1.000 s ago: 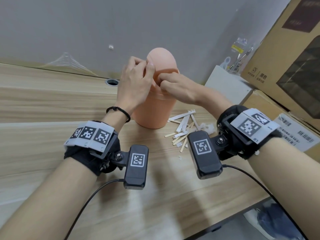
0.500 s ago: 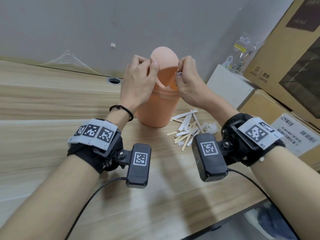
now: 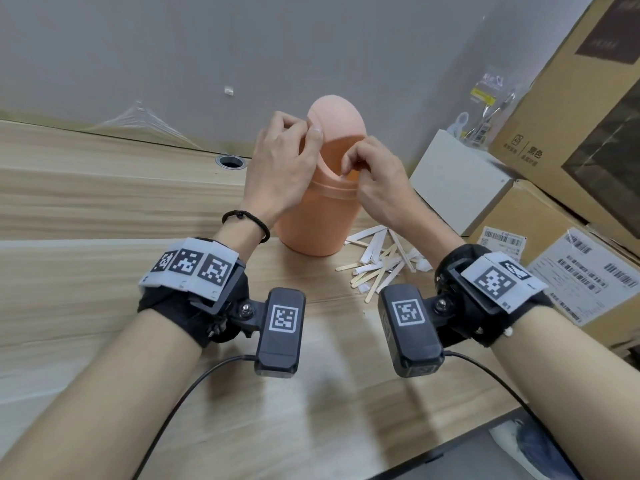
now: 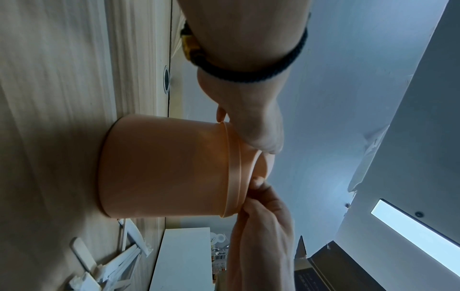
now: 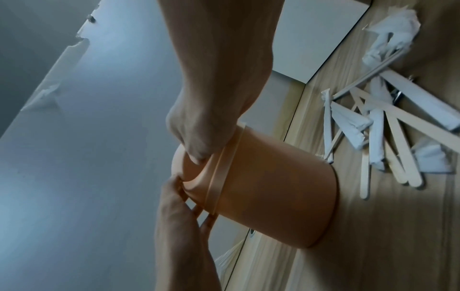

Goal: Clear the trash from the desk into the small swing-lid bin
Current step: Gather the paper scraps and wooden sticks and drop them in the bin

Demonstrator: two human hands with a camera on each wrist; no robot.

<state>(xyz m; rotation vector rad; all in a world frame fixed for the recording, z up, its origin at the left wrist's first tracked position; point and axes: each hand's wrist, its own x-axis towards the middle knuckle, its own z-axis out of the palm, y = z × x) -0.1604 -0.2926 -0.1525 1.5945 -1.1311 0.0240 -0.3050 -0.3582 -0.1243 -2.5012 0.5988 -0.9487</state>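
Both hands at bin top, sticks on desk.
Head: my left hand [image 3: 280, 174] pinches the lid [image 3: 337, 116] of the bin [image 3: 311, 220]; my right hand [image 3: 377, 183] curled at the opening, contents unclear.
Wrists: sticks [image 5: 398, 137] lie beside the bin.

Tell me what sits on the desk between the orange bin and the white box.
Between the bin and the white box, the head view shows bare desk; the pile of wooden sticks and wrappers lies nearer the camera.
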